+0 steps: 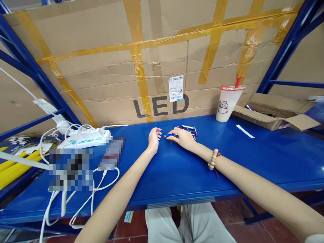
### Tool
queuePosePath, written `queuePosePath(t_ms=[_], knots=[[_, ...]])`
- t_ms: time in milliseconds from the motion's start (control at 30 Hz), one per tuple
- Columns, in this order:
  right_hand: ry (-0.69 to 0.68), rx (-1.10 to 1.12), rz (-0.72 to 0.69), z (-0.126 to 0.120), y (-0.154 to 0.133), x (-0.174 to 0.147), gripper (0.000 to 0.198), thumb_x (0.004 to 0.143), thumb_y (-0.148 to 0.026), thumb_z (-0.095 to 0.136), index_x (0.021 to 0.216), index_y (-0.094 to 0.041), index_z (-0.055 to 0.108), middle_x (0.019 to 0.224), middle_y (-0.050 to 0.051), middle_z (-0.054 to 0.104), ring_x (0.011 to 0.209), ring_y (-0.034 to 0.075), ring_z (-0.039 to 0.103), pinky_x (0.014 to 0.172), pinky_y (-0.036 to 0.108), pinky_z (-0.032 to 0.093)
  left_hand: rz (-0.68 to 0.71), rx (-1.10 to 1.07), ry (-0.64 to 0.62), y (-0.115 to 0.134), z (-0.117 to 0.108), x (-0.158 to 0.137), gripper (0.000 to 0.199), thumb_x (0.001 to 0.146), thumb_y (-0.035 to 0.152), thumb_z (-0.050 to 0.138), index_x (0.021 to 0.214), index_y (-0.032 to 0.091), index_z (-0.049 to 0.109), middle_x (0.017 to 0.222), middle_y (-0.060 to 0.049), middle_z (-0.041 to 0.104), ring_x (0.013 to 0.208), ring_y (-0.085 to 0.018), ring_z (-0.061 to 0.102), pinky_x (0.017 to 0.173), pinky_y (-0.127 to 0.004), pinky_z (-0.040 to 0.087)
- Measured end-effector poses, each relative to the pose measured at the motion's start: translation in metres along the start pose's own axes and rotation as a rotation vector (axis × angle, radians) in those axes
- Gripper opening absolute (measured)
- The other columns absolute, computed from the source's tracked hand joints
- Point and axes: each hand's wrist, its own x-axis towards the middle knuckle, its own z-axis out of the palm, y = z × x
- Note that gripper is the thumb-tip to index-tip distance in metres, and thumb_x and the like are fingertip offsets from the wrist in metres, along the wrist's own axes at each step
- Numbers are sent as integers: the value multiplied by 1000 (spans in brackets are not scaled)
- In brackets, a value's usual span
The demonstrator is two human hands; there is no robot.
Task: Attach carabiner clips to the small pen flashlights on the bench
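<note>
A slim blue pen (pixel 170 135) points left from between the thumb and fingers of my right hand (pixel 186 139), which rests low over the blue tabletop. Just behind that hand lie several more pens (pixel 189 128), silver and dark blue or purple, partly hidden by it. My left hand (pixel 153 139) stands on its edge to the left of the pen tip, palm turned inward. Its fingers are loosely curled and apart, with nothing seen in them. A beaded bracelet (pixel 214 159) with a red cord circles my right wrist.
A lidded drink cup (pixel 227 105) with a red straw stands back right, beside an open cardboard box (pixel 273 114) and a white strip (pixel 245 131). On the left are a power strip (pixel 87 139), cables and a blurred phone (pixel 112 153). A large carton (pixel 106 77) closes off the back.
</note>
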Motion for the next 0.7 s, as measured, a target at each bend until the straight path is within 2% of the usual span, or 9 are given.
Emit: queuePosePath(t_ms=[700], knots=[[16,27,1,0,-1,1,35,84,-53,47,98,-27,66,95,-1,59,84,8,54,63,20,32,29,3,-6,-2,0,1,27,81,26,33,78,10,54,70,-4,51,55,-8,42,52,-20,30]])
